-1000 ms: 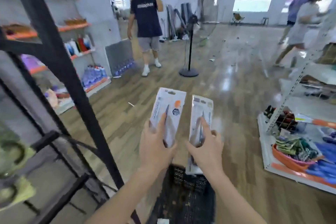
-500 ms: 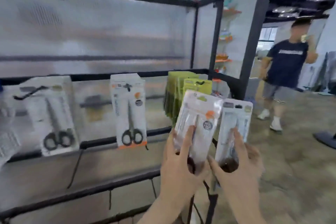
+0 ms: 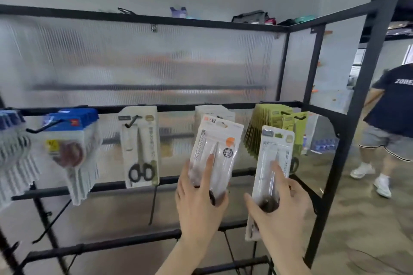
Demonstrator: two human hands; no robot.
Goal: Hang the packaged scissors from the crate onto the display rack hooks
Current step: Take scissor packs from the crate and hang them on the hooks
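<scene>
My left hand grips a white scissors pack with an orange dot, held upright in front of the display rack. My right hand grips a second white scissors pack to its right, also upright. Behind the left pack a stack of white packs hangs on a hook. Another scissors pack with black handles hangs on a hook further left. The crate is out of view.
Green packs hang at the rack's right end. Blue-topped tape packs hang at left, beside an empty hook. Lower black bars carry bare hooks. A person in a dark shirt walks on the right.
The view has swung from the open floor and crate to the rack. Both hands have carried their packs up and closer to the hooks. The person on the right has moved further right.
</scene>
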